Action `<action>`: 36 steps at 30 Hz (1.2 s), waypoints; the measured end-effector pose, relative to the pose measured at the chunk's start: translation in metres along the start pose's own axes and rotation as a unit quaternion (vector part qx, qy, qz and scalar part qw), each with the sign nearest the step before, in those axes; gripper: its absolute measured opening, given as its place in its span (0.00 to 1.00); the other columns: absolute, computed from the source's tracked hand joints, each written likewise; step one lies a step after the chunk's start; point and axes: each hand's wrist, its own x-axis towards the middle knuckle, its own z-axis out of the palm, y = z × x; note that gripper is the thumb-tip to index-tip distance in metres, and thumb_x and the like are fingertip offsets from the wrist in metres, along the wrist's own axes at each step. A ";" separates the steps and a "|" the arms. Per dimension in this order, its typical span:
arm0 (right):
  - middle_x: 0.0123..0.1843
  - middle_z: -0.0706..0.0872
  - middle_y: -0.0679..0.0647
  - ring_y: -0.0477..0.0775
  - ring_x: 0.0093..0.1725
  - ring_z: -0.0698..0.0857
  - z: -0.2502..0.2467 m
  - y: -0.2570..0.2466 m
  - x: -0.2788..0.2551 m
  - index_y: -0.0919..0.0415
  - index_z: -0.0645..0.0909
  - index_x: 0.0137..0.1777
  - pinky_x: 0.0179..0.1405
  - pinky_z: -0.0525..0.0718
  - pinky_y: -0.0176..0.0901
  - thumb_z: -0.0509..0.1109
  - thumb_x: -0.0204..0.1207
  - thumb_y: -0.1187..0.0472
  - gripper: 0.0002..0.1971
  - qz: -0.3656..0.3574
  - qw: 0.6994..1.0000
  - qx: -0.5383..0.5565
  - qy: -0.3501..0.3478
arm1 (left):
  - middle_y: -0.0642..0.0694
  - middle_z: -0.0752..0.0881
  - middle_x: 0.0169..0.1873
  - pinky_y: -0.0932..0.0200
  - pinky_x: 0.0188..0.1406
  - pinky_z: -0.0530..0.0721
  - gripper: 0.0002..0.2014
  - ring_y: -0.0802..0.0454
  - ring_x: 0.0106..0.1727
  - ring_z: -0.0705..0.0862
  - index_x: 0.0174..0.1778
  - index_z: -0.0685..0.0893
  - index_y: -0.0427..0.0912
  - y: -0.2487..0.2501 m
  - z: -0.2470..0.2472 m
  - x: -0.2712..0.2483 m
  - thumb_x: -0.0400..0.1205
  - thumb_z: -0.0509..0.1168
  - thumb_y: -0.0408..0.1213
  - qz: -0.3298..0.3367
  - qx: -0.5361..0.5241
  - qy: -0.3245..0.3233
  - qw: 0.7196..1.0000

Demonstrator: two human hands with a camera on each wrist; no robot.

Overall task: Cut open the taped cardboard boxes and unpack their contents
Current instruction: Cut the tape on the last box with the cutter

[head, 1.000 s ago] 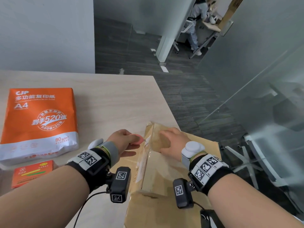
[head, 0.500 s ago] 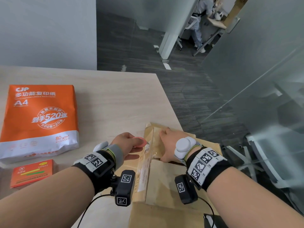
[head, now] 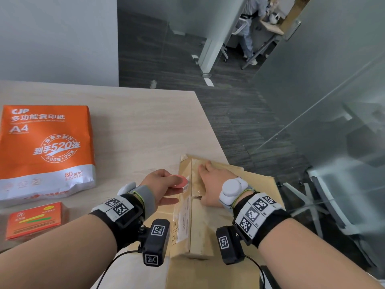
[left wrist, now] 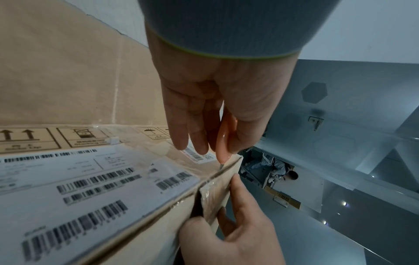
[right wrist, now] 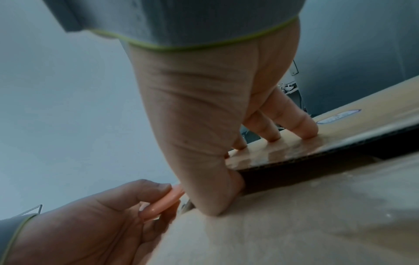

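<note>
Cardboard, taped and labelled: the smaller cardboard box (head: 193,207) lies on a larger flattened carton (head: 256,184) at the near right corner of the wooden table (head: 135,126). Left hand (head: 161,185) pinches a small pink box cutter (head: 177,181) between thumb and curled fingers; in the left wrist view its short blade tip (left wrist: 221,165) meets the taped seam at the box's far top corner. Right hand (head: 210,182) lies flat on the upper flap, fingertips (right wrist: 306,132) pressing the glossy tape, thumb hooked at the lifted flap edge; it grasps nothing.

Shipping labels (left wrist: 95,181) with barcodes cover the box side facing the left wrist camera. Left on the table: an orange ream of A4 copy paper (head: 44,149) and a small orange packet (head: 34,220).

Handling, as judged: corrugated board is stiff yet light and may slide on the carton beneath, so the steadying palm matters. Tape looks slick, so fingers should bear on the flap well clear of the blade's line. Once slit, flaps are best taken at their free edges. Weight of the contents cannot be told.
</note>
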 end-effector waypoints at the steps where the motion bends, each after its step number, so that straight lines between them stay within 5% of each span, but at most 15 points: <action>1: 0.82 0.64 0.62 0.67 0.55 0.86 -0.001 -0.001 0.000 0.60 0.63 0.77 0.42 0.83 0.50 0.72 0.72 0.47 0.37 -0.001 1.000 -0.001 -0.001 | 0.42 0.95 0.48 0.51 0.37 0.90 0.13 0.48 0.48 0.95 0.45 0.75 0.43 0.000 0.000 0.000 0.79 0.76 0.35 0.001 0.003 -0.002 1.000; 15: 0.89 0.52 0.64 0.69 0.65 0.84 0.004 -0.003 -0.005 0.61 0.56 0.83 0.44 0.75 0.47 0.72 0.73 0.48 0.43 0.012 1.000 -0.006 0.005 | 0.39 0.95 0.48 0.48 0.43 0.93 0.14 0.46 0.49 0.95 0.41 0.74 0.43 -0.009 0.001 -0.009 0.78 0.76 0.32 -0.023 0.062 -0.039 0.997; 21: 0.87 0.56 0.63 0.67 0.64 0.85 0.000 -0.002 -0.007 0.61 0.59 0.81 0.46 0.79 0.47 0.72 0.71 0.49 0.41 0.005 1.000 0.012 -0.007 | 0.42 0.95 0.49 0.52 0.40 0.91 0.13 0.48 0.49 0.94 0.43 0.75 0.43 -0.016 0.000 -0.015 0.79 0.76 0.34 -0.034 0.088 -0.070 0.993; 27: 0.90 0.47 0.62 0.69 0.66 0.84 0.007 -0.002 -0.011 0.59 0.53 0.85 0.48 0.76 0.47 0.72 0.72 0.48 0.46 0.018 1.000 0.006 -0.004 | 0.43 0.95 0.44 0.51 0.41 0.92 0.15 0.48 0.46 0.94 0.53 0.84 0.42 -0.023 -0.056 -0.001 0.76 0.81 0.36 -0.027 0.156 0.063 0.985; 31: 0.90 0.46 0.63 0.70 0.65 0.84 0.008 -0.006 -0.010 0.59 0.51 0.86 0.53 0.81 0.50 0.72 0.71 0.48 0.47 0.025 1.000 0.002 -0.003 | 0.39 0.93 0.38 0.50 0.43 0.90 0.14 0.43 0.41 0.91 0.47 0.87 0.42 -0.036 -0.103 0.007 0.71 0.83 0.40 -0.034 0.250 0.197 0.947; 34: 0.90 0.45 0.62 0.70 0.66 0.84 0.007 -0.007 -0.008 0.59 0.50 0.86 0.54 0.81 0.50 0.72 0.71 0.48 0.48 0.025 1.000 0.005 -0.009 | 0.39 0.91 0.36 0.58 0.33 0.80 0.15 0.43 0.33 0.83 0.43 0.88 0.44 -0.044 -0.122 0.009 0.67 0.84 0.44 -0.043 0.307 0.251 0.917; 36: 0.90 0.45 0.62 0.69 0.66 0.84 0.008 -0.007 -0.008 0.58 0.49 0.86 0.52 0.81 0.49 0.72 0.72 0.47 0.48 0.023 1.000 0.005 -0.012 | 0.40 0.90 0.41 0.58 0.36 0.79 0.15 0.44 0.37 0.83 0.43 0.87 0.46 -0.047 -0.130 0.013 0.67 0.83 0.46 -0.058 0.346 0.265 0.898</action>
